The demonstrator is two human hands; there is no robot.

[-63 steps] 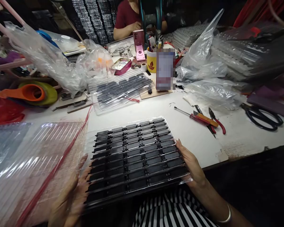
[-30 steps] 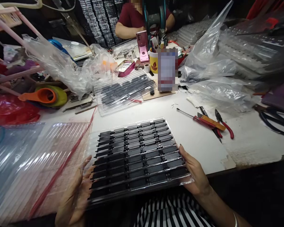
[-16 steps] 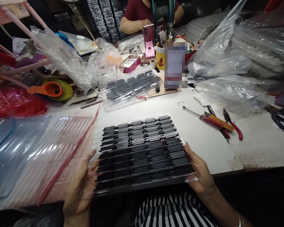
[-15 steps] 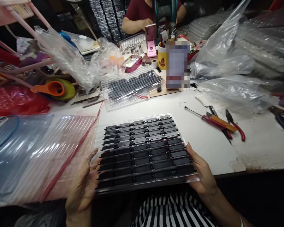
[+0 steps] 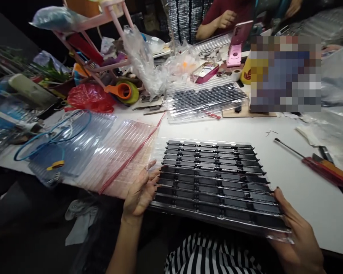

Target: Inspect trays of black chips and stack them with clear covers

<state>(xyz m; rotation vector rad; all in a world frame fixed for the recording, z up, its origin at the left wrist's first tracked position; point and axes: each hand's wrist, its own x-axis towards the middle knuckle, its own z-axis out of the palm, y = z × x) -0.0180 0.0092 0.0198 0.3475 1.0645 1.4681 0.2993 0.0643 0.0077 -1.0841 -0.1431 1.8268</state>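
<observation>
Between my two hands is a clear plastic tray [image 5: 157, 152] filled with rows of black, comb-edged parts [image 5: 208, 171]. My left hand [image 5: 140, 190] grips its left edge, the fingers partly hidden beneath the plastic. At the lower right corner, my right hand [image 5: 297, 232] clasps the tray with the thumb along the side. The tray's near edge sticks out past the table front, over my striped clothing. Farther back on the table lies another clear tray [image 5: 205, 101] with black parts in it.
Empty-looking ribbed plastic sheets [image 5: 125, 140] with a red strip [image 5: 131, 156] lie left, near a blue cable [image 5: 54, 140]. A screwdriver [image 5: 291, 148] and other tools lie right. A pink phone stand [image 5: 234, 55] stands at the back, before a co-worker's hand [image 5: 228, 19].
My view has swung to the left, so the table things appear farther right. Both hands still hold the tray, which now sits turned slightly, its right side nearer me.
</observation>
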